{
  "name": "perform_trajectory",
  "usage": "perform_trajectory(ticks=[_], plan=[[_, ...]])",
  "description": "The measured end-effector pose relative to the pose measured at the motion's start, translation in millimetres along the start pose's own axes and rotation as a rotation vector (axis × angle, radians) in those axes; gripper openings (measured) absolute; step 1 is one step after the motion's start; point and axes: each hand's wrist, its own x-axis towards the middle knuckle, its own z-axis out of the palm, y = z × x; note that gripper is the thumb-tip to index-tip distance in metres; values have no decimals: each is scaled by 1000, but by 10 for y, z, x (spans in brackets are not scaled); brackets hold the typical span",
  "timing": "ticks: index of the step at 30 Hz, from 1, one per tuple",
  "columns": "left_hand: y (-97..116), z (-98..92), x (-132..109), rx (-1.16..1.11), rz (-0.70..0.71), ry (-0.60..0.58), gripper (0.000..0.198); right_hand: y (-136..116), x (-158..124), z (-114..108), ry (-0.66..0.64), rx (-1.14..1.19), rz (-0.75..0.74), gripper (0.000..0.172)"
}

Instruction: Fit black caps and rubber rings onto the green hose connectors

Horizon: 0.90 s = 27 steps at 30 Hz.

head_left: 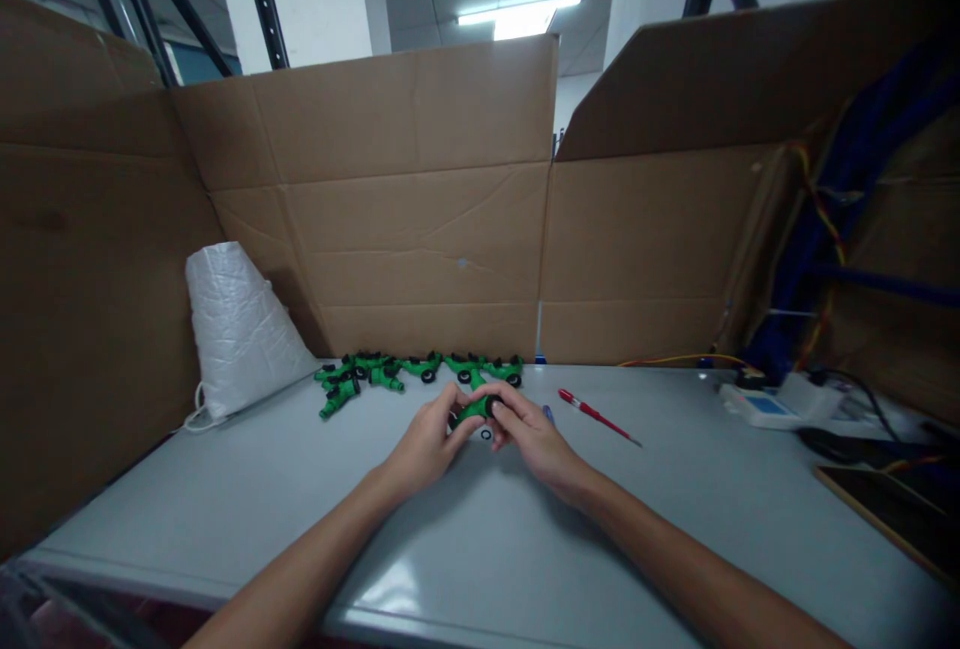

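Observation:
Both hands meet over the middle of the table, holding one green toy part with black pieces on it. My left hand grips its left end between thumb and fingers. On the other end, beside a black wheel, my right hand is closed with its thumb and fingertips. A small black ring lies on the table just below the part. Behind the hands, several green toy parts with black pieces stand or lie near the cardboard wall.
To the right of my hands lies a red screwdriver, with a blue object nearer. A white wrapped bag leans at the left. Cardboard walls enclose the table. A power strip and cables are at the right.

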Motion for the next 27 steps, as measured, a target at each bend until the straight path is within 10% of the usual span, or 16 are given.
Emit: perform_trajectory(ticks=[27], plan=[[-16,60,-34,-25,18,-58,16,20,22,-12,-24,4,29,24]])
